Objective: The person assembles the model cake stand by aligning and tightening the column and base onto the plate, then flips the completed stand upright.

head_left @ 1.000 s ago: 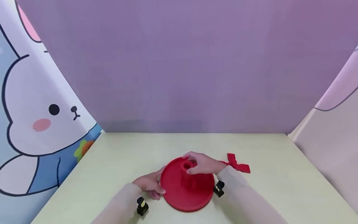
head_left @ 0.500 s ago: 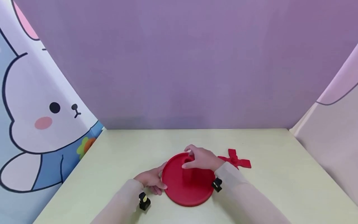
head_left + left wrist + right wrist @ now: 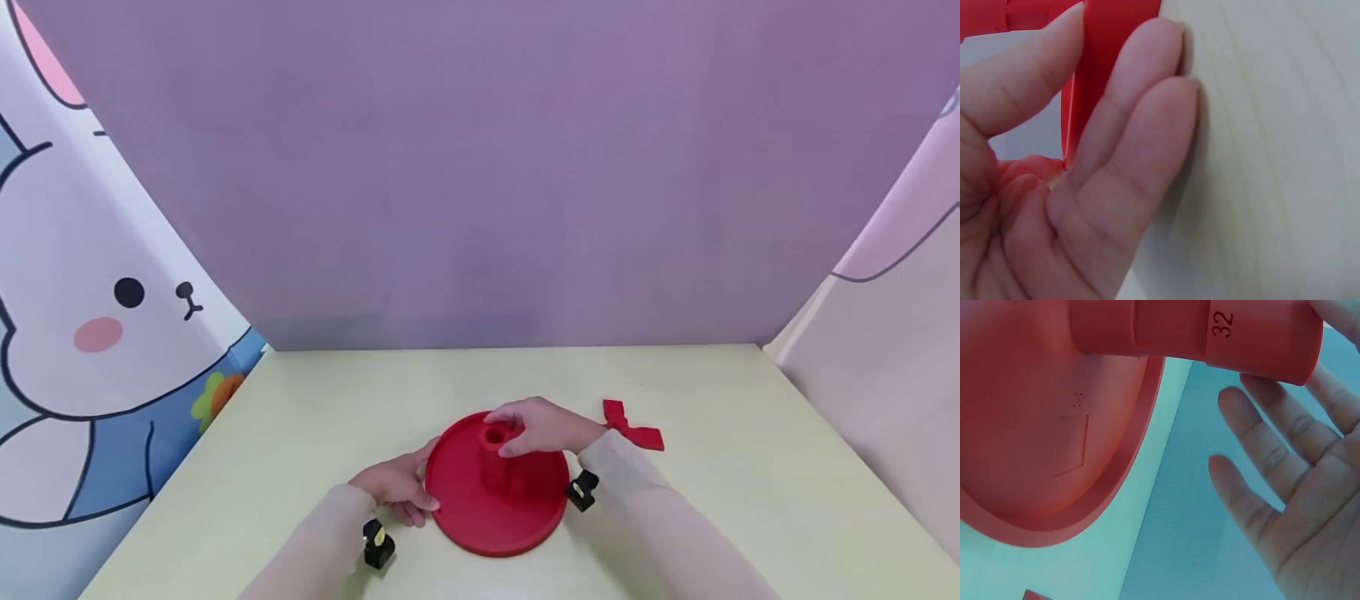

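A red round plate (image 3: 472, 521) with a raised rim lies on the table. From its middle rises a hollow, stepped red post (image 3: 495, 468), marked 32 near its top in the right wrist view. My left hand (image 3: 397, 486) holds the plate's left edge, thumb on the rim and fingers (image 3: 1147, 131) along the outer side, close to the tabletop. Around the top of the post, my right hand (image 3: 547, 425) grips with thumb and forefinger, leaving the hole visible. Its other fingers (image 3: 1260, 440) spread loosely beside the post.
A red piece with flat arms (image 3: 637, 435) lies right of the plate, partly hidden behind my right wrist. The pale table (image 3: 735, 467) ends at a purple back wall (image 3: 480, 208). A side panel with a printed rabbit (image 3: 75, 292) stands at left.
My right hand's fingers spread a little wider over the post half a second ago and have now closed in on its top. The left hand keeps its place on the rim.
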